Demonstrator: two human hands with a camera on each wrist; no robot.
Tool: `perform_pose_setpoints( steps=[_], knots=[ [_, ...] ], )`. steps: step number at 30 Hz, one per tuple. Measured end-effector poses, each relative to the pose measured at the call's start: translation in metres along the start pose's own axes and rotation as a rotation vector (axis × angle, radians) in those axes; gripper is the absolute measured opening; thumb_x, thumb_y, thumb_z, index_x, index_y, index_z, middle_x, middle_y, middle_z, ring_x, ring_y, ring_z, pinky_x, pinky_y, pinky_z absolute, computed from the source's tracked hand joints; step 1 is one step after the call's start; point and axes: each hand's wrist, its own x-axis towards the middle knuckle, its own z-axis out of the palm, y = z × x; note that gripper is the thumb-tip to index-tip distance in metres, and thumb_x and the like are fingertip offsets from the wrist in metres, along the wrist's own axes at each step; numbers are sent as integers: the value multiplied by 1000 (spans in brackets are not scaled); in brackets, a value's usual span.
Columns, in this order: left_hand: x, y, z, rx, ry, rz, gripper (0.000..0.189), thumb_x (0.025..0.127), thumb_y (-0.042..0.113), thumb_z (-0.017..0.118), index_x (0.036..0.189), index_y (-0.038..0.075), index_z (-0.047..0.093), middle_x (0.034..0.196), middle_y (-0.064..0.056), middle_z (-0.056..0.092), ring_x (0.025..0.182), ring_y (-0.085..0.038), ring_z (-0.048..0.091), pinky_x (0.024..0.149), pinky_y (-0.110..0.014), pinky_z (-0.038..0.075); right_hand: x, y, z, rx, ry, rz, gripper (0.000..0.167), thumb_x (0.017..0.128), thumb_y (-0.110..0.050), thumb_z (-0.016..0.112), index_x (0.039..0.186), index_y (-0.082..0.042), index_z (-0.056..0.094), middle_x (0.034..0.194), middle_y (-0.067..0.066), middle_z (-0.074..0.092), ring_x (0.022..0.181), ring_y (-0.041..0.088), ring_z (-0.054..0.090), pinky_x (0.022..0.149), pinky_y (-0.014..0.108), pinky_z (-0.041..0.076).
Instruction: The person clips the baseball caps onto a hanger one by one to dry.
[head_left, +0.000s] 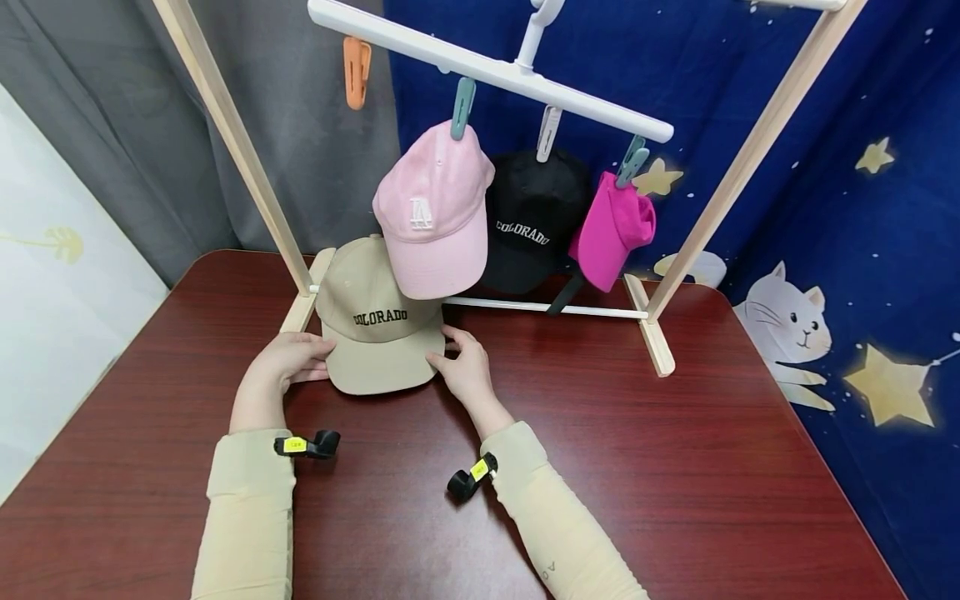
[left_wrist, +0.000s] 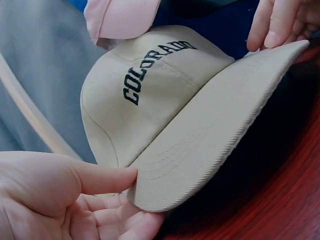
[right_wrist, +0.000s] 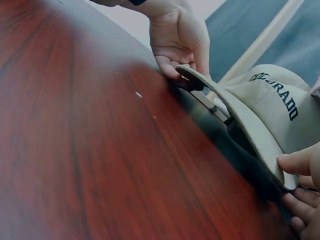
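Between my two hands is a beige baseball cap with COLORADO in dark letters, its brim toward me. My left hand pinches the brim's left corner, thumb on top and fingers beneath. At the opposite corner my right hand pinches the brim the same way, its thumb on the upper face. In the right wrist view the brim is raised over the table. A pink cap hangs just above and overlaps the beige crown in the head view.
A white hanger bar carries clothespins, among them an empty orange clothespin at left. A black cap and a magenta cap hang farther right. Wooden posts and a low white rod frame the dark red table.
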Motion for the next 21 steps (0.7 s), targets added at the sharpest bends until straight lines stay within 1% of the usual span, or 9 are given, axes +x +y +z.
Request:
perform_pose_setpoints(
  steps=[3, 6, 8, 10, 11, 15, 18, 21],
  knots=[
    [-1, -3, -7, 8, -18, -4, 31, 99, 15, 53, 119, -8, 48, 76, 3, 66, 68, -7, 65, 69, -26, 55, -1, -2, 5, 35, 0, 20, 49, 80, -7, 77, 126, -3, 61, 115, 9, 63, 92, 18, 64, 74, 27, 50],
    [-4, -5, -14, 15, -8, -13, 30, 99, 16, 54, 117, -7, 48, 76, 3, 65, 68, -8, 65, 69, -27, 55, -2, -5, 9, 74, -7, 43, 49, 80, -5, 76, 127, -5, 61, 99, 9, 68, 82, 15, 64, 64, 24, 50],
    [-5, -7, -18, 20, 5, -19, 29, 98, 17, 55, 116, -6, 49, 76, 3, 64, 67, -7, 64, 69, -27, 55, -3, -7, 12, 100, -16, 56, 50, 80, -5, 76, 127, -6, 61, 87, 9, 69, 77, 13, 64, 60, 23, 49],
    [-6, -9, -21, 25, 19, -25, 28, 98, 17, 56, 115, -5, 50, 76, 4, 64, 66, -7, 64, 68, -26, 55, -4, -9, 15, 122, -26, 68, 50, 80, -4, 76, 128, -6, 60, 82, 10, 69, 74, 13, 63, 60, 23, 49],
    [-7, -9, -23, 25, 25, -28, 27, 98, 17, 56, 114, -4, 50, 75, 4, 63, 66, -7, 63, 68, -26, 55, -5, -10, 16, 134, -30, 75, 51, 80, -4, 76, 128, -6, 60, 82, 11, 70, 74, 13, 64, 61, 22, 49],
    [-10, -10, -28, 6, 27, -25, 24, 97, 16, 57, 112, -1, 50, 75, 5, 63, 65, -7, 63, 67, -25, 55, -6, -12, 22, 206, -39, 86, 52, 81, 0, 74, 130, -1, 57, 104, 14, 68, 81, 16, 66, 66, 22, 50],
    [-13, -10, -31, -22, 22, -19, 20, 97, 15, 57, 110, 2, 50, 75, 6, 63, 64, -7, 63, 67, -24, 54, -5, -12, 27, 286, -39, 87, 54, 80, 5, 73, 130, 6, 54, 115, 18, 64, 84, 21, 67, 68, 22, 50],
    [-14, -12, -35, -44, 17, -14, 17, 97, 15, 57, 108, 4, 51, 76, 7, 62, 65, -7, 63, 67, -23, 54, -5, -14, 32, 350, -35, 100, 52, 79, 9, 72, 128, 9, 54, 110, 20, 66, 81, 21, 67, 67, 20, 50]
  ],
)
